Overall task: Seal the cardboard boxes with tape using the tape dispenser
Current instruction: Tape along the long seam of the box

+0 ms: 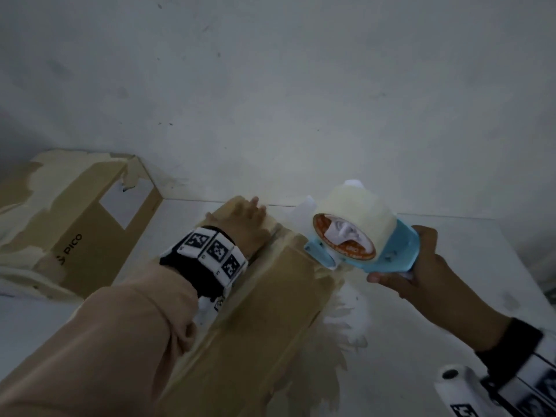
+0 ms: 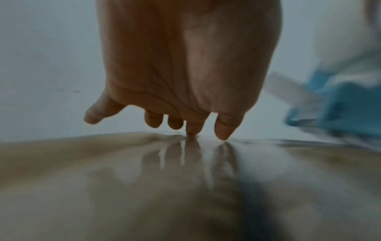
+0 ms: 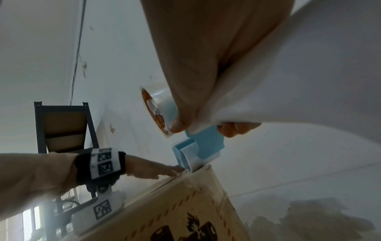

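Observation:
A long cardboard box (image 1: 264,311) lies on the white table (image 1: 451,236), its top covered in glossy tape (image 2: 144,171). My left hand (image 1: 249,219) presses flat on the box's far end with straight fingers (image 2: 223,128); the left hand (image 3: 152,171) touches the box edge (image 3: 185,195). My right hand (image 1: 421,266) grips the handle of a blue tape dispenser (image 1: 388,251) carrying a clear tape roll (image 1: 355,218). The dispenser's mouth (image 3: 189,159) sits at the box's far right corner, and the dispenser (image 2: 334,106) shows blurred at the right.
A second, larger cardboard box (image 1: 78,230) marked PICO, with torn tape on it, stands at the left against the white wall (image 1: 270,85). A dark metal shelf (image 3: 63,128) stands behind. Torn white tape scraps (image 1: 340,320) lie beside the long box.

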A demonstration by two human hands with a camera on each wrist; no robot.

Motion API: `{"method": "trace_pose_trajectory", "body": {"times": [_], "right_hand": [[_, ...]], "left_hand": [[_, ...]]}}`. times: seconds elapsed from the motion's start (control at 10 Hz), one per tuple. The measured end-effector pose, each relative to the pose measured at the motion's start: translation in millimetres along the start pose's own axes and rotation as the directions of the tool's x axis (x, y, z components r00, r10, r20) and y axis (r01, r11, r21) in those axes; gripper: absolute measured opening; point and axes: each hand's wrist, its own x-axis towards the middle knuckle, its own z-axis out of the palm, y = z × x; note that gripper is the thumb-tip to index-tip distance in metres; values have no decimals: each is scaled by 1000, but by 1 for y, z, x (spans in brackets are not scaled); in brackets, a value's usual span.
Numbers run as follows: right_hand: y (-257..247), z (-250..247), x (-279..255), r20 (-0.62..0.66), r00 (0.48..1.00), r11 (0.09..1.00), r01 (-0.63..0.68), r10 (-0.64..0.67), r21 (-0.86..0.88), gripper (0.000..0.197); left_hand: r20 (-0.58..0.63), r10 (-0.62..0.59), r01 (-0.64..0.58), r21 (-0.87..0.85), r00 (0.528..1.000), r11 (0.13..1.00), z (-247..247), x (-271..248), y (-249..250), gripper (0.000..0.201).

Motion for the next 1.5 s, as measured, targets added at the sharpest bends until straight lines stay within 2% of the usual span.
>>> {"method": "trace_pose_trajectory", "body": {"times": [0.1, 0.2, 0.3, 0.4, 0.5, 0.7, 0.9, 1.0, 1.1, 1.2, 1.3, 1.4, 1.5], "right_hand": [[-2, 0, 1, 5, 1000, 1000, 2, -2, 21, 65], [-6, 1, 1, 3, 1000, 999, 30, -30, 33, 69], [-8, 2, 0, -5, 999, 999, 38, -38, 31, 72], [-5, 2, -2, -7, 999, 998, 53, -53, 35, 72], [1, -9, -10, 17, 999, 998, 30, -31, 58, 67], [34, -32, -49, 17, 1000, 998, -2, 1, 69, 66], [46, -37, -59, 2, 1000, 991, 15, -15, 133, 61], [53, -35, -64, 3, 1000, 996, 27, -27, 86, 70], [56, -20, -65, -30, 997, 994, 71, -68, 81, 58], [56, -6, -67, -110, 986, 992, 125, -126, -22, 52], [66, -5, -70, -80, 988, 977, 120, -135, -176, 54], [97, -13, -89, -14, 1000, 956, 16, -21, -293, 56], [123, -16, -112, -82, 956, 949, -289, 280, -129, 80]], "left_hand": [[-187, -233, 241, 22, 954, 970, 13, 9, 30, 97], [-157, -444, 469, 368, 882, 803, 21, -4, 72, 82], [-82, -555, 545, 353, 828, 760, 18, -15, 90, 54], [-126, -565, 570, 349, 815, 744, 22, -11, 83, 54], [-110, -603, 583, 436, 790, 686, 23, -9, 80, 55], [-125, -565, 561, 407, 816, 721, 23, -7, 82, 55], [-98, -589, 571, 410, 802, 711, 21, -5, 81, 57], [-93, -595, 578, 397, 798, 713, 21, -5, 81, 56], [-94, -593, 578, 391, 800, 716, 22, -4, 79, 56], [-95, -590, 573, 404, 802, 713, 21, -4, 77, 57], [-95, -581, 566, 396, 809, 723, 21, -4, 75, 57], [-103, -571, 556, 420, 814, 717, 22, -4, 75, 56], [-74, -591, 565, 408, 803, 717, 21, -3, 76, 55]]}}
